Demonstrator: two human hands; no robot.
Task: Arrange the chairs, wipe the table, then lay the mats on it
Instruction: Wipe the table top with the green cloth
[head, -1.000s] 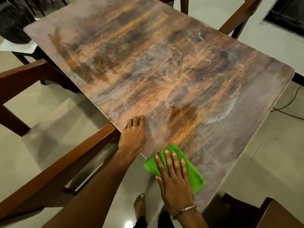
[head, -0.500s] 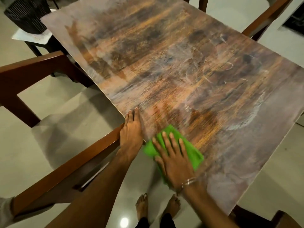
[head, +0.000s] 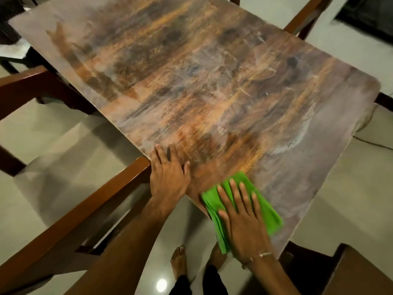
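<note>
Now, step: wiping the bench, judged from the cloth under the palm; no mats are in view.
Right hand: right hand (head: 244, 216) lies flat and open, fingers spread, pressing the cloth (head: 270, 213) onto the near corner of the bench (head: 212, 86).
Cloth: green, folded, its near end hanging just off the bench edge; half a second ago it sat a little further in from that corner, so the stroke has come back towards the body.
Left hand: left hand (head: 169, 173) is open, palm down on the bench edge, bracing; it has kept that place through both earlier views, touching the chair rail (head: 80, 209) beside it.
Bench top: pale smears and swirl marks show across the middle and far right, much as before, so I judge most of the surface unwiped.
Chairs: wooden frames stand at the left (head: 27, 86) and far right (head: 306, 15); another sits at the near right corner (head: 350, 269).
Meaning: wiping is at an early stage near the body; mats come later.
</note>
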